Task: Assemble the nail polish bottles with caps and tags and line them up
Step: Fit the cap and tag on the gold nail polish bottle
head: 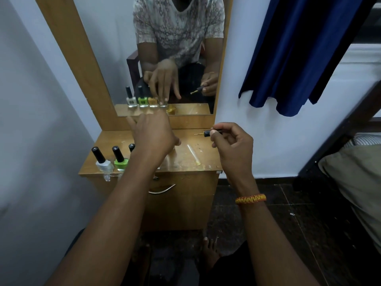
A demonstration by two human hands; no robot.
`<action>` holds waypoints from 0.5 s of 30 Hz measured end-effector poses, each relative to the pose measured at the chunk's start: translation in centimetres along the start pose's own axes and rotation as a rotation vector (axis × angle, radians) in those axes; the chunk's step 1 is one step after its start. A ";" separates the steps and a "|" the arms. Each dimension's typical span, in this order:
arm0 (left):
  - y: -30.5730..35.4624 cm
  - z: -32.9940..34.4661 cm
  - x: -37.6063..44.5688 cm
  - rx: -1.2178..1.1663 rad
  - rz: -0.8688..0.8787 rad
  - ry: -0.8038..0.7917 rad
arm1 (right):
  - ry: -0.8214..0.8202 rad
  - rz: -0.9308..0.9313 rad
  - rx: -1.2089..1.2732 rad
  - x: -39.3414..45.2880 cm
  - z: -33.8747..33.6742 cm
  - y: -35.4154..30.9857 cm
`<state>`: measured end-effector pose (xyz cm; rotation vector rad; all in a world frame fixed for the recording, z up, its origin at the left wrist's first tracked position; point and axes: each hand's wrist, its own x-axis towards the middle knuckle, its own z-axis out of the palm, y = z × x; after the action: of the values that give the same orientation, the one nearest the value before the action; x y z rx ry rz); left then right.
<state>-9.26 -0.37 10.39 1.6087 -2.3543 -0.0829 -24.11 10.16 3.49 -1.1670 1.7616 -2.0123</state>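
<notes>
While labels stay unreadable, brush cap [212,133] in right hand [233,149]

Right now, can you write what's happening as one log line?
left hand: over bottle row, hides what it touches | right hand: pinching black brush cap | white bottle, green bottle: capped, side by side

3 capped bottles [103,162] are lined up along the front left edge of the dresser top [198,159], the third one [132,147] partly hidden behind the left hand [153,135]. A thin stick [193,154] lies on the top to the right of that hand. A brush cap [209,133] is held above the back right corner by the right hand [233,147]. A mirror [165,58] stands behind, and a drawer handle [162,189] sits below the top.
</notes>
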 end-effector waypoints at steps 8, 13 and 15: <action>1.0 0.8 0.2 0.118 0.015 0.002 | 0.014 -0.039 -0.023 -0.2 -0.2 0.0; 1.1 1.6 0.5 0.149 0.011 -0.022 | 0.006 -0.074 -0.024 -0.4 0.1 -0.4; 1.4 1.8 0.5 0.156 0.010 -0.016 | 0.000 -0.088 -0.024 -0.5 0.2 -0.6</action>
<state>-11.12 -0.49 9.06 1.6715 -2.4335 0.0928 -23.43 10.49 3.80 -1.2733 1.7691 -2.0453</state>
